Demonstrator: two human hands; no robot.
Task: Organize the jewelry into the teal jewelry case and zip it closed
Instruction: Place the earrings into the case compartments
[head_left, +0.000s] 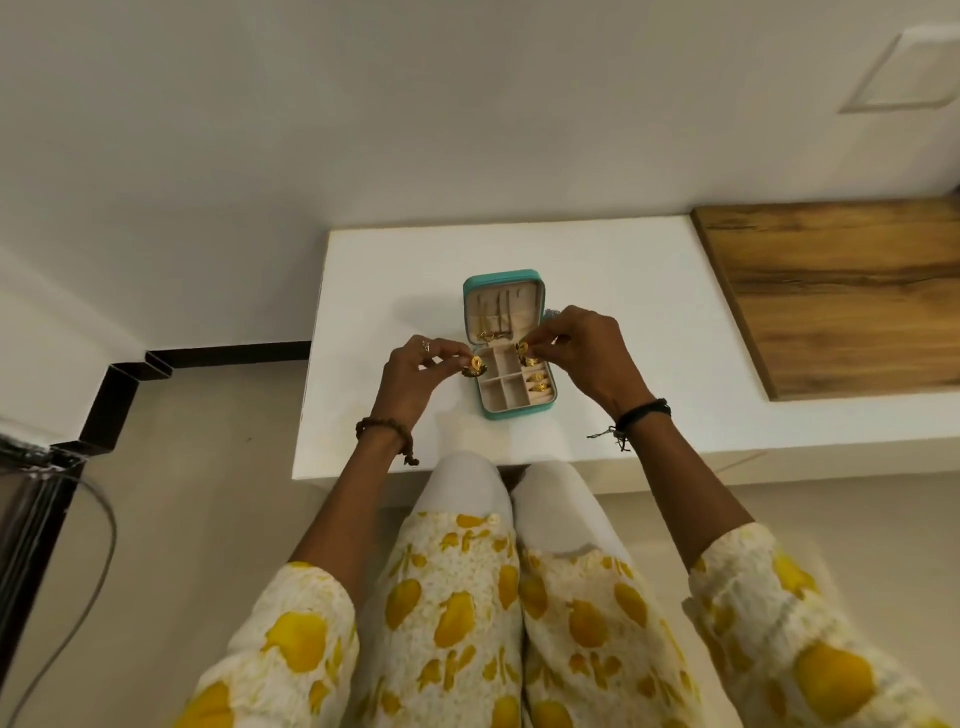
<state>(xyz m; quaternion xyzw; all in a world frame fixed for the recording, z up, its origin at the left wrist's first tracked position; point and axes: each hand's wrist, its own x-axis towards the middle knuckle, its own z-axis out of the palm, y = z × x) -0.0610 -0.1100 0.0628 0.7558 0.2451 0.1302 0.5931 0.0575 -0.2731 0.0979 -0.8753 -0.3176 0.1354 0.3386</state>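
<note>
The teal jewelry case (491, 414) lies open on the white table (623, 291), its lid upright with gold chains (493, 325) hanging inside. Gold rings (539, 382) sit in the cream tray's right slots. My left hand (413, 371) pinches a gold earring (475, 365) just left of the case. My right hand (584, 348) pinches a matching gold earring (523, 351) over the tray's upper right corner. Something small and bluish (550, 313) lies behind my right hand, mostly hidden.
A wooden board (841, 296) covers the table's right part. A white wall rises behind the table. My knees (509, 493) are at the table's front edge. A dark stand with a cable (57, 499) is on the floor at the left.
</note>
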